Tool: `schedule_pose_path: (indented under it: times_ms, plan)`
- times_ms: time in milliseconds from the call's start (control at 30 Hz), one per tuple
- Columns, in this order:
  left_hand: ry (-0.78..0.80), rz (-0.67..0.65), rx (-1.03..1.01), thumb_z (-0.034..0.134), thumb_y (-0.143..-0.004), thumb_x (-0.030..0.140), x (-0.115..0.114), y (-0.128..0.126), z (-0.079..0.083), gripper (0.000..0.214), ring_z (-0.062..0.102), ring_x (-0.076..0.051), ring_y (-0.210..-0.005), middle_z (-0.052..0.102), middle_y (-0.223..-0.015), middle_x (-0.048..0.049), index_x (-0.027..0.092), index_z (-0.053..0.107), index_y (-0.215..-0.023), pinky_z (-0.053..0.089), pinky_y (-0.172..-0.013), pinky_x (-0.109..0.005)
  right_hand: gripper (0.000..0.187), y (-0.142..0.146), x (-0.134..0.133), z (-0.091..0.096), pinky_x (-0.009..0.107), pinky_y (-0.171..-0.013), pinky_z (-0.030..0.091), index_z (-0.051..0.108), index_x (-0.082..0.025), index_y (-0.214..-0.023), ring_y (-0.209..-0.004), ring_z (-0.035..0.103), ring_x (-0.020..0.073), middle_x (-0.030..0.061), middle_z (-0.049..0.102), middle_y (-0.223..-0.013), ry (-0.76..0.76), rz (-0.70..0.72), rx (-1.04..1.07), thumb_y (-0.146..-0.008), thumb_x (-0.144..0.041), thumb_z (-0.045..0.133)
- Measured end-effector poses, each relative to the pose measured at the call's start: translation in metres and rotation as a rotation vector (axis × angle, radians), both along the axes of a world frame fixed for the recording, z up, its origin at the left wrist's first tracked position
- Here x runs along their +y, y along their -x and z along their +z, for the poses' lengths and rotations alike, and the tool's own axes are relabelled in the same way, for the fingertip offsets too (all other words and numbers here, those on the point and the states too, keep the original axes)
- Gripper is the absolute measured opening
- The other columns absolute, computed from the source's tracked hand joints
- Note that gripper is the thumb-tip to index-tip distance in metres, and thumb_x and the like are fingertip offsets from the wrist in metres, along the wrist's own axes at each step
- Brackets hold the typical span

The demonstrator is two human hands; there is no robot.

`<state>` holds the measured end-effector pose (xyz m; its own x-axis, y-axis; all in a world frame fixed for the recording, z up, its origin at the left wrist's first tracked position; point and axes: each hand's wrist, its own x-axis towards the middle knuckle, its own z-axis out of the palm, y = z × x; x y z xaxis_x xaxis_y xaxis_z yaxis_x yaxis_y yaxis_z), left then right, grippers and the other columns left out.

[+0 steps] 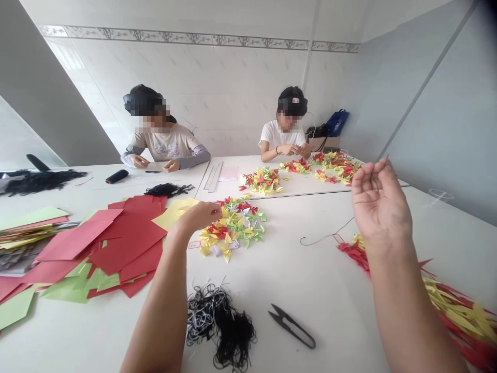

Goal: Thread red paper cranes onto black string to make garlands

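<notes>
My left hand (201,214) reaches into a pile of small folded paper pieces (235,226) in red, yellow, green and white; its fingers curl down onto the pile's left edge, and what they hold is hidden. My right hand (378,199) is raised above the table, palm toward me, fingers pinched together on a thin needle or wire at its top. A dark thread (324,237) trails from under it across the table to a strung chain of red and yellow folded pieces (452,303) at the right.
Black thread snips (292,326) and a tangle of black and white threads (222,324) lie near me. Red, green and yellow paper sheets (116,241) cover the left. Two people sit at the far table with more folded pieces (264,180), a ruler (213,176) and black thread bundles (39,180).
</notes>
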<state>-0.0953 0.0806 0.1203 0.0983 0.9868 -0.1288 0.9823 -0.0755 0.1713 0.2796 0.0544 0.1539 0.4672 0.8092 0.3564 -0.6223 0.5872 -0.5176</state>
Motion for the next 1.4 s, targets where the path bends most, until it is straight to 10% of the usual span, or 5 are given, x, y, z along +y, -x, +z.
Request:
schedule_pose_path:
  times_ms: [300,600,967,1400]
  plan:
    - [0.062,0.11,0.095,0.052,-0.079,0.018,0.016,0.013,-0.027,0.023,0.064,-0.021,-0.079,0.07,-0.089,-0.008,0.02,0.069,-0.094,0.04,-0.06,-0.027,0.011,0.025,0.004,-0.014,0.022,-0.08,0.063,0.071,-0.02,-0.087,-0.078,0.073,0.01,-0.0039,0.072,-0.077,0.141,0.233,-0.193,-0.082,-0.026,0.079]
    - [0.016,0.074,0.07,0.058,-0.071,0.011,0.024,0.016,-0.047,0.011,0.054,-0.016,-0.062,0.063,-0.071,-0.0035,0.019,0.058,-0.063,0.029,-0.051,-0.026,0.022,0.043,-0.006,-0.019,0.029,-0.091,0.061,0.072,-0.025,-0.103,-0.097,0.075,0.0157,-0.0008,0.079,-0.09,0.127,0.345,-0.442,-0.083,-0.032,0.077]
    - [-0.445,-0.024,-0.186,0.038,-0.09,0.018,0.005,-0.014,0.003,0.028,0.061,-0.02,-0.08,0.067,-0.094,-0.008,0.02,0.065,-0.086,0.041,-0.068,-0.029,0.018,0.061,-0.009,-0.033,0.03,-0.08,0.062,0.07,-0.023,-0.092,-0.086,0.075,0.0167,0.0007,0.076,-0.081,0.073,0.409,-0.617,-0.085,-0.038,0.076]
    - [-0.405,-0.218,-1.016,0.05,-0.092,0.023,-0.041,-0.099,0.029,0.008,0.059,-0.012,-0.066,0.057,-0.072,0.0012,0.02,0.058,-0.093,0.046,-0.064,-0.024,0.011,0.079,-0.026,-0.037,0.032,-0.077,0.058,0.073,-0.024,-0.096,-0.084,0.068,0.0179,0.0042,0.072,-0.091,-0.219,-0.215,-0.969,-0.095,-0.026,0.063]
